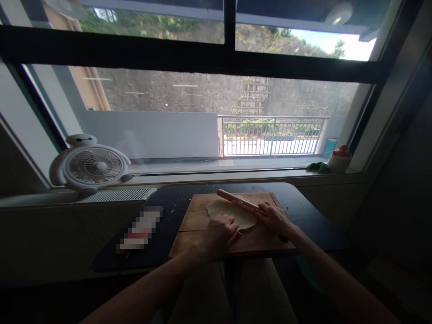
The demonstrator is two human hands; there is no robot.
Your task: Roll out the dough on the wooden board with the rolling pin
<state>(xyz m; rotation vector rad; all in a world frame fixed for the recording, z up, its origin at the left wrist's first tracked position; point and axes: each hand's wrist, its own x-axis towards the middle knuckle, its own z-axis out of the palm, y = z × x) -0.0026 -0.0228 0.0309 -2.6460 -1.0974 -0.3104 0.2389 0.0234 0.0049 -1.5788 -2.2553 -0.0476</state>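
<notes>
A thin, pale sheet of dough [219,208] lies on a wooden board [192,220]. My right hand [274,219] is wrapped round one end of a reddish-brown rolling pin [236,200]. The pin slants across the dough, its free end pointing to the far left. My left hand [221,229] is closed at the near edge of the dough and covers part of it. A small pale tip shows beside its fingers; what it belongs to cannot be made out.
The board rests on a dark table [270,189] below a window. A blurred-out object [140,229] lies on the table's left side. On the left stands a white fan [96,165]. A white bottle [339,161] and a green cloth [317,167] sit on the right sill.
</notes>
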